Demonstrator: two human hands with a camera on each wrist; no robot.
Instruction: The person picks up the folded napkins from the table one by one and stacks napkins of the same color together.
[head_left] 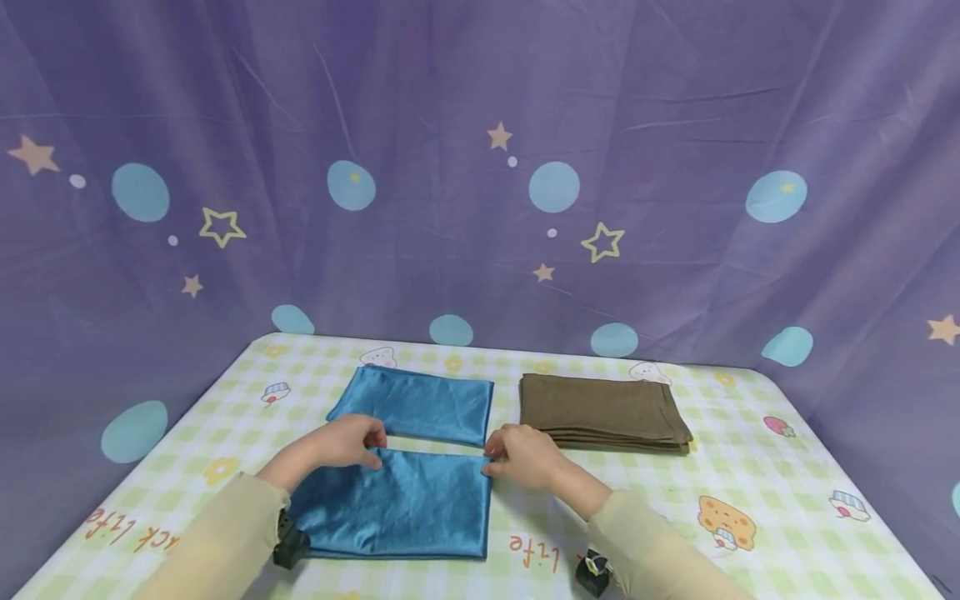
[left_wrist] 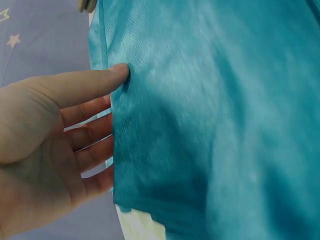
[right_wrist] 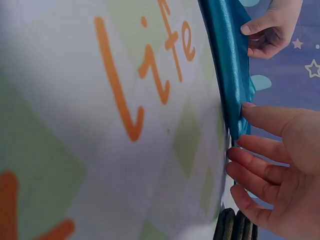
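Observation:
A shiny blue folded cloth point(head_left: 420, 504) lies flat on the table nearest the person. My left hand point(head_left: 351, 442) pinches its far edge, left of the middle; in the left wrist view the thumb lies on top and the fingers go behind the edge. At the far right corner, my right hand point(head_left: 528, 456) pinches the same cloth, with thumb and index finger at the corner in the right wrist view and the other fingers spread loosely. Just beyond is a second blue folded cloth point(head_left: 427, 404), a narrow strip of table between the two.
A stack of brown folded cloths point(head_left: 600, 408) sits at the back right, beyond my right hand. The table point(head_left: 750, 450) has a green-and-white checked cover with printed pictures. A purple curtain point(head_left: 450, 100) with stars and dots hangs behind and around it.

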